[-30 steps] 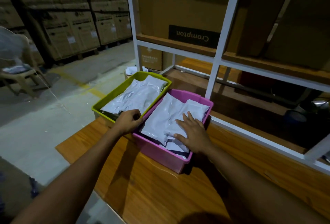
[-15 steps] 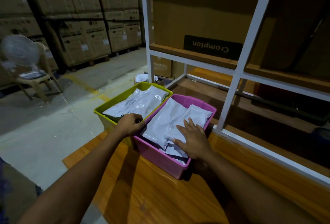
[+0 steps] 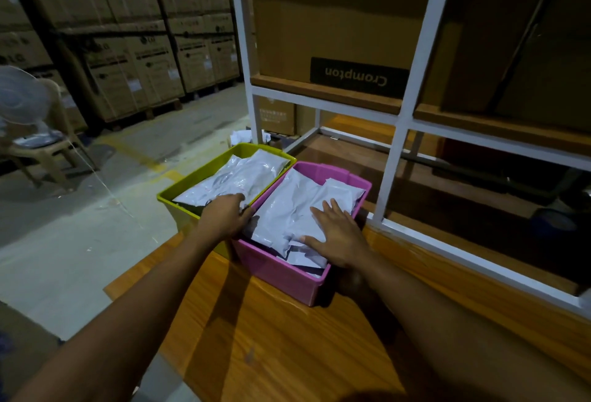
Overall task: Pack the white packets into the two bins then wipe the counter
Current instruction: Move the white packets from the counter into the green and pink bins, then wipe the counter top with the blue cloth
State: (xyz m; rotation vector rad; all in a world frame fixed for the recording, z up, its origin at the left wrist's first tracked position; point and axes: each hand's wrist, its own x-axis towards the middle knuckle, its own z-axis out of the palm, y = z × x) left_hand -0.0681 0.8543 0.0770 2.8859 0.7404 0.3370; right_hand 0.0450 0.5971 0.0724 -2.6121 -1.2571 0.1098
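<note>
left hand (image 3: 224, 217) slid forward gripping pink bin (image 3: 281, 276); right hand (image 3: 335, 235) flat on glossy packets (image 3: 287, 200).

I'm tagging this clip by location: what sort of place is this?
Most likely a warehouse packing area: tall stacks of cardboard cartons line a concrete floor, and a white metal rack holds a large Crompton box.

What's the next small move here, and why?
Probably lift the right hand off the packets: the pink bin and green bin both hold packets, none lies on the counter, so wiping seems next, though no cloth shows.
</note>
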